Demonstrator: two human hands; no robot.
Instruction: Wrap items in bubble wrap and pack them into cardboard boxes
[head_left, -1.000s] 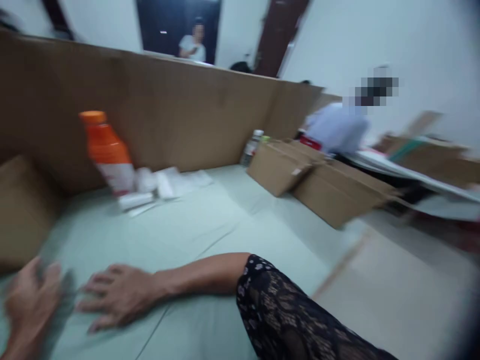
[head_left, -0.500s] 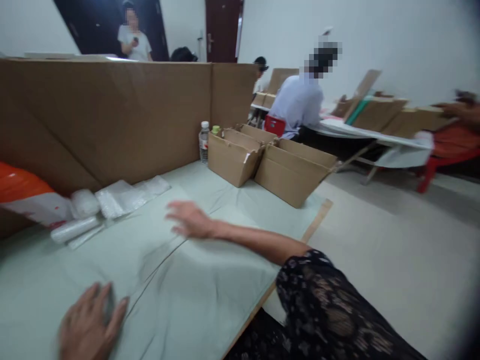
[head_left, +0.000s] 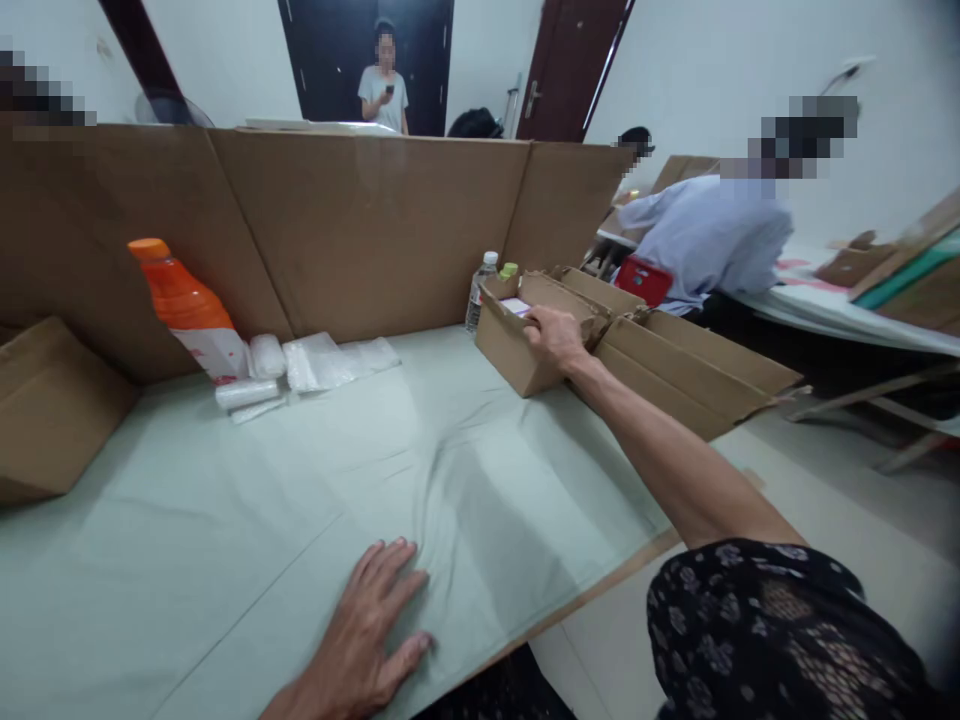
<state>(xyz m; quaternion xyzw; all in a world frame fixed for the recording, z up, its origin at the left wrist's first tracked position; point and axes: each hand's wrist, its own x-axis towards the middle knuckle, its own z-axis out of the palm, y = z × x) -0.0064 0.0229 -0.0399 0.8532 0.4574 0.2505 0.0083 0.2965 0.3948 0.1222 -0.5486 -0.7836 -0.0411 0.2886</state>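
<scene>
My left hand [head_left: 373, 632] lies flat with fingers spread on the pale green sheet [head_left: 247, 520] that covers the table, near its front edge. My right arm stretches far to the right, and my right hand [head_left: 553, 338] rests on the rim of an open cardboard box [head_left: 514, 352], its fingers curled over the edge and reaching inside. Something white and pink shows inside the box just left of the fingers. I cannot see anything held in that hand.
An orange bottle [head_left: 187, 308] and clear plastic bags [head_left: 319, 360] lie by the cardboard partition [head_left: 360, 230]. A water bottle [head_left: 480, 291] stands behind the box. A second open box [head_left: 694, 370] lies to the right, another carton [head_left: 52, 405] at left. People sit at a table beyond.
My right hand has swung from the middle of the sheet out to the open box. My left hand slid rightward along the front edge. The view has turned back toward the left.
</scene>
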